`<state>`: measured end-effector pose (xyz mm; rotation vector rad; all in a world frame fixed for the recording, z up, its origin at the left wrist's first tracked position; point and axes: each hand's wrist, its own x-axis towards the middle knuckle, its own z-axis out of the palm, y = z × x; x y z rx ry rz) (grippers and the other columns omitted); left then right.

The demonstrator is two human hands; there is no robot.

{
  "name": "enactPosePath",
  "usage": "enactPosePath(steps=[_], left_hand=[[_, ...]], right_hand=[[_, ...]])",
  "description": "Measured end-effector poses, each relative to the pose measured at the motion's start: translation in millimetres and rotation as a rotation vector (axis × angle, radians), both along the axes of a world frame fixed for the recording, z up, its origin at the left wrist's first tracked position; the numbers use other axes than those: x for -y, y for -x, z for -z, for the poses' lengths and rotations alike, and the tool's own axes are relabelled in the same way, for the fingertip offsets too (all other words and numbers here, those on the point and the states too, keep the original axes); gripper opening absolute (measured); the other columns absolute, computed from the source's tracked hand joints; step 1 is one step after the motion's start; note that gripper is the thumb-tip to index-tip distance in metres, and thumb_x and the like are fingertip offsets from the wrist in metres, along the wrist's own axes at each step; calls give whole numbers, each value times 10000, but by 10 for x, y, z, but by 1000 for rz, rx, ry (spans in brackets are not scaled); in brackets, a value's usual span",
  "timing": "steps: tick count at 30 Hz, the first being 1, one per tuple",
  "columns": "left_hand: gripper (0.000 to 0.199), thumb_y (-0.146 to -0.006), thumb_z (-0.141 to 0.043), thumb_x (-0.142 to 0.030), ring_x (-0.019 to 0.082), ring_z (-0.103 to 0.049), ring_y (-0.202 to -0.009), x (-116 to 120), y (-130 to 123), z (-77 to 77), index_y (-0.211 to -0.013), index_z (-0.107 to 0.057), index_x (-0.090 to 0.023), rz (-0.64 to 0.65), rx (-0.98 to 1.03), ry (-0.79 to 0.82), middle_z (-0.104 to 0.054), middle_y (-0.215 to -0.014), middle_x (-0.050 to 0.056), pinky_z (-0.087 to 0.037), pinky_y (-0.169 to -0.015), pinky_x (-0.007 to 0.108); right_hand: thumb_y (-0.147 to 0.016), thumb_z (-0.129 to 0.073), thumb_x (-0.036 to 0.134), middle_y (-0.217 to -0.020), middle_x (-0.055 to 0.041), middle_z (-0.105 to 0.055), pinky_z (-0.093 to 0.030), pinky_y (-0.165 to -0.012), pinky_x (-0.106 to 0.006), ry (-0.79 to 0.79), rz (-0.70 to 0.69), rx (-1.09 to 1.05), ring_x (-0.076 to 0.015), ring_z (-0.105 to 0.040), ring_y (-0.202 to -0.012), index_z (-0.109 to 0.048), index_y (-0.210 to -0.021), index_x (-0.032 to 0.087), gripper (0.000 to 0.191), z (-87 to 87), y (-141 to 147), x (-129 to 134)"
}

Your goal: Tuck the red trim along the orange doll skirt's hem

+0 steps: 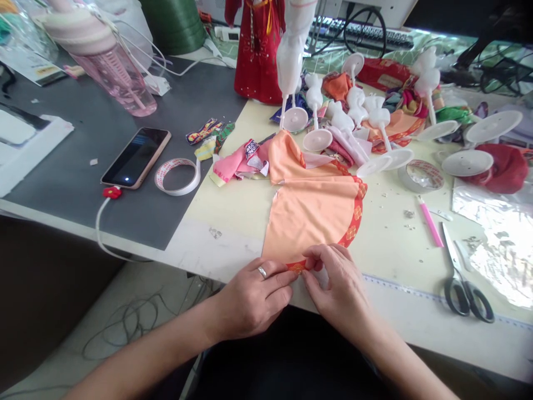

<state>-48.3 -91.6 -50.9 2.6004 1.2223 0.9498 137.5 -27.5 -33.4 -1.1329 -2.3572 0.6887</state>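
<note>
A small peach doll skirt (310, 216) with a red and gold patterned trim lies spread on the table in front of me. My left hand (254, 297), with a ring on one finger, pinches the trim at the skirt's near edge. Just to its right, my right hand (337, 278) has thumb and fingers closed on the same trimmed edge. A short stretch of the red trim shows between the two hands. Fingertips hide the exact fold of the cloth there. Behind the skirt lie pink cloth pieces (239, 164).
Scissors (462, 283) and a pink pen-like tool (431, 222) lie at right. White doll stands (318, 139) and coloured fabrics crowd the back, near a red dress (260, 55). A phone (137, 158), a tape roll (177, 176) and a pink bottle (108, 66) are at left.
</note>
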Motion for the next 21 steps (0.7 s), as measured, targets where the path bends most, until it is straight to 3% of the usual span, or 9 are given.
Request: enactPosePath(steps=[21], left_hand=[[161, -838, -520, -125, 223, -584, -983, -2, 2, 8, -958, -624, -103, -6, 0, 10, -635, -1197, 111, -512, -830, 363]], right_hand=[[-750, -531, 53, -772, -8, -559, -424, -782, -362, -13, 4, 4, -175, -534, -760, -491, -923, 197, 229, 5, 19, -10]])
